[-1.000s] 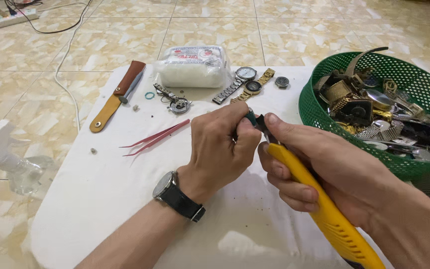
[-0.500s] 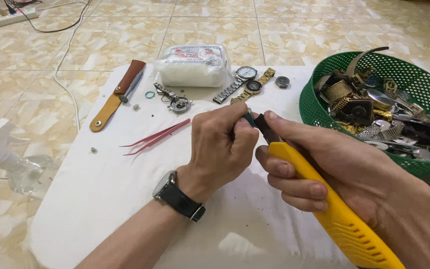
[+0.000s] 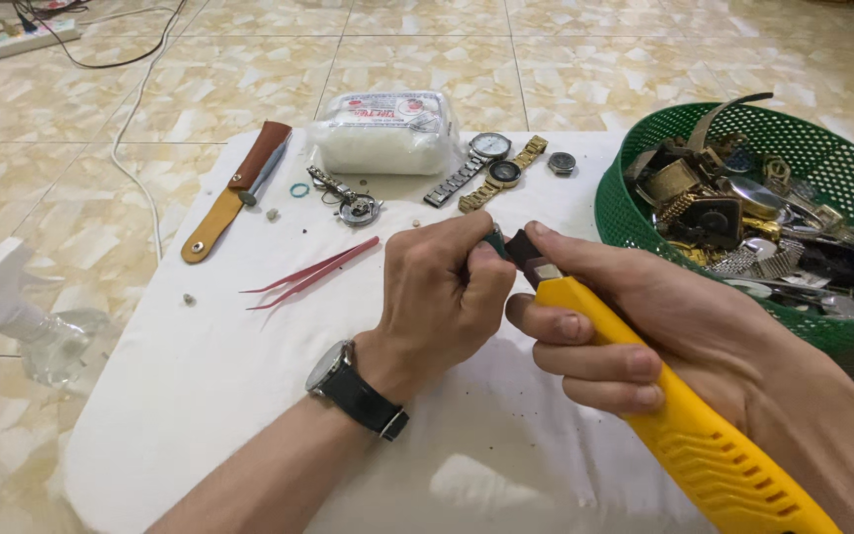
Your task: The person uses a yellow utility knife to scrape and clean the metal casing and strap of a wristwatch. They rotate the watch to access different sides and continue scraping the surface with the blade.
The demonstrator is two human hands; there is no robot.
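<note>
Two hands met over the middle of the white cloth (image 3: 249,396), and between them sat a small dark object (image 3: 495,240), most of it hidden inside the left hand (image 3: 442,297), so its kind could not be told. That hand was clenched around the object, thumb and forefinger pinching its exposed upper edge. The right hand (image 3: 635,316) gripped a yellow utility knife (image 3: 684,415), forefinger laid along the top. The knife's long axis ran from the near right corner of the scene up toward the centre, and its dark tip (image 3: 526,252) touched the object from the right. The object thus lay at the far end of the knife, just left of the blade, with the left hand nearer to it than the right.

Left of the hands lay pink tweezers (image 3: 313,272); farther off, a brown leather strap (image 3: 234,193), a watch movement (image 3: 353,206), a pack of white cotton (image 3: 384,133) and several wristwatches (image 3: 491,168). At far right stood a green plastic basket (image 3: 625,213) of watch parts.
</note>
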